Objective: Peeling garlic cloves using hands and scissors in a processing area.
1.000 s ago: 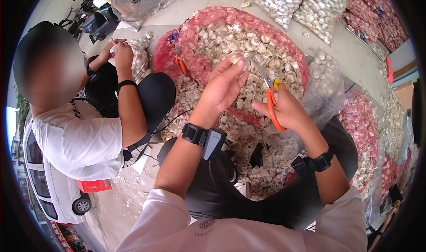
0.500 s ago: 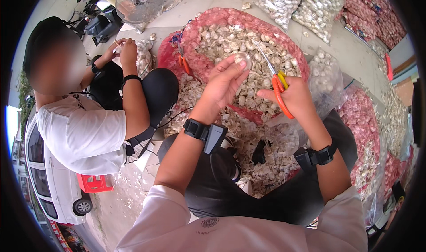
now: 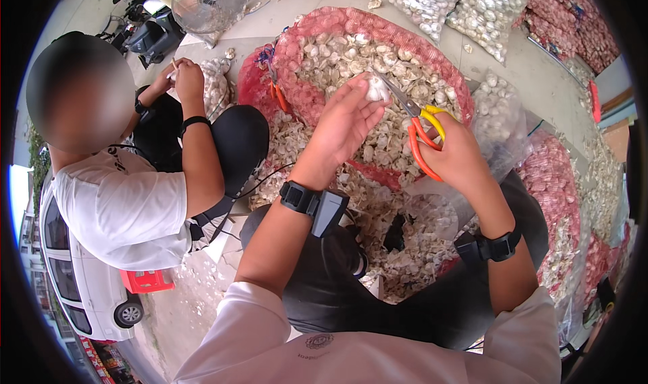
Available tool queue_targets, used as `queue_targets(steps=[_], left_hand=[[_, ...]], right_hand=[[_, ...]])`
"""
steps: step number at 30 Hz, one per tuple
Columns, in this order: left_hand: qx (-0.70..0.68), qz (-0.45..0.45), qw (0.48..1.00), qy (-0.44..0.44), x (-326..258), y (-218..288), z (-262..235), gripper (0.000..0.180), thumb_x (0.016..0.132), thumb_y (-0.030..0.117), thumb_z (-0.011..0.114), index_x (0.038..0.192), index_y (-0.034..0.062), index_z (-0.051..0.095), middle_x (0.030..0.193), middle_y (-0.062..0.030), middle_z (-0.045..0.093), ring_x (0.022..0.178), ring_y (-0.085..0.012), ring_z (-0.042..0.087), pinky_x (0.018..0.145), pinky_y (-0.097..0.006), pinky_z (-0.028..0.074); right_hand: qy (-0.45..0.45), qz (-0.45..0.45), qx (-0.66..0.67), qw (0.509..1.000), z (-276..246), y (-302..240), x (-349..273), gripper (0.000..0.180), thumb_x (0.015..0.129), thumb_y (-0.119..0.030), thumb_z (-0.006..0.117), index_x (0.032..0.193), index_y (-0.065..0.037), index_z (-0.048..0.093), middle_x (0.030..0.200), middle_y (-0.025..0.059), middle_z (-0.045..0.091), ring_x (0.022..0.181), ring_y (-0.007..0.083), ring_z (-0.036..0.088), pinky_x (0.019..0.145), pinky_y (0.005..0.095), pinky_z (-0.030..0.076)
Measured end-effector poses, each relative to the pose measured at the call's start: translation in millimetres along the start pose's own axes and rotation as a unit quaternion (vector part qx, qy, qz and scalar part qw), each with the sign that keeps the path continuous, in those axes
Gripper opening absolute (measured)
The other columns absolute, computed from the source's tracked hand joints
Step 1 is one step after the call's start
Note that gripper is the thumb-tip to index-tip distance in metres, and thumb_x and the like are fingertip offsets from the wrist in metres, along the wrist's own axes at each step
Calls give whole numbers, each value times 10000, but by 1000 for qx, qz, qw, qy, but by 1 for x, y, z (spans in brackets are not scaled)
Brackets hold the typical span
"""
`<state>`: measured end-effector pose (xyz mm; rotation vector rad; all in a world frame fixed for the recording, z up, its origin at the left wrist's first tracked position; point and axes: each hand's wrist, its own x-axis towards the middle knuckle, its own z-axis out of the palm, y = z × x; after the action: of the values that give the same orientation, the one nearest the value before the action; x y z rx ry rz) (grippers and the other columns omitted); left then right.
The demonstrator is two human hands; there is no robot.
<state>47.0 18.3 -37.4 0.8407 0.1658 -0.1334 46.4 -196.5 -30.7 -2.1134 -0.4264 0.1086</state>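
Between the fingertips of my left hand (image 3: 343, 122) is a whitish garlic bulb (image 3: 376, 89), held above a wide red mesh sack. My right hand (image 3: 457, 153) grips scissors (image 3: 422, 129) with orange and yellow handles. Their blades are parted a little and point up and left, the tips close beside the bulb; whether they touch it I cannot tell. Below both hands, the rolled-down red mesh sack (image 3: 378, 20) is full of garlic bulbs (image 3: 337, 52) and loose papery skins.
A co-worker (image 3: 121, 201) sits at my left, handling something small. Another orange-handled pair of scissors (image 3: 277, 95) hangs at the sack's left side. A clear bag of bulbs (image 3: 496, 114) stands right of the sack; filled garlic bags (image 3: 489, 16) lie beyond. A fan (image 3: 209, 6) stands far left.
The garlic bulb has turned in my left fingers, its side now toward the scissors. My right hand has swung the blades leftward to the bulb and closed more round the handles.
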Motion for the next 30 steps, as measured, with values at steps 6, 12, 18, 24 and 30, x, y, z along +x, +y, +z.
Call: queue_targets(steps=[6, 12, 18, 24, 30], left_hand=[[-24, -2, 1000, -1, 2, -1, 3, 366, 1001, 177, 499, 1338, 55, 428, 1149, -101, 620, 1029, -216, 635, 857, -287, 535], [-41, 7, 999, 22, -4, -1, -8, 325, 988, 167, 513, 1287, 53, 455, 1142, -117, 626, 1048, -242, 633, 862, -299, 540], [-31, 18, 999, 28, -6, 5, -18, 317, 980, 166, 535, 1265, 52, 457, 1100, -110, 641, 1045, -241, 638, 845, -294, 547], [-15, 32, 999, 34, 6, 4, -10, 337, 984, 191, 546, 1272, 50, 441, 1118, -117, 630, 1048, -240, 638, 823, -275, 556], [12, 13, 999, 37, 10, 1, -8, 401, 988, 193, 540, 1340, 53, 407, 1140, -116, 619, 1052, -244, 636, 828, -281, 555]], right_hand=[[42, -9, -4, 999, -8, -10, -2, 421, 749, -167, 739, 1111, 5, 611, 846, 175, 668, 723, 307, 674, 639, 371, 519], [112, -62, -19, 992, -2, -8, -4, 367, 737, -188, 767, 1031, -11, 639, 812, 183, 665, 687, 328, 667, 601, 376, 513], [114, -75, -44, 990, -1, -17, -10, 356, 737, -209, 779, 983, -13, 613, 883, 194, 656, 805, 366, 652, 671, 398, 516], [89, -86, -98, 987, 2, -5, -9, 449, 794, -254, 756, 1062, 13, 514, 1000, 223, 623, 881, 417, 624, 735, 448, 508], [87, -73, -95, 989, -1, -8, -12, 505, 828, -285, 736, 1092, 56, 472, 1029, 262, 576, 955, 429, 591, 813, 453, 486]])
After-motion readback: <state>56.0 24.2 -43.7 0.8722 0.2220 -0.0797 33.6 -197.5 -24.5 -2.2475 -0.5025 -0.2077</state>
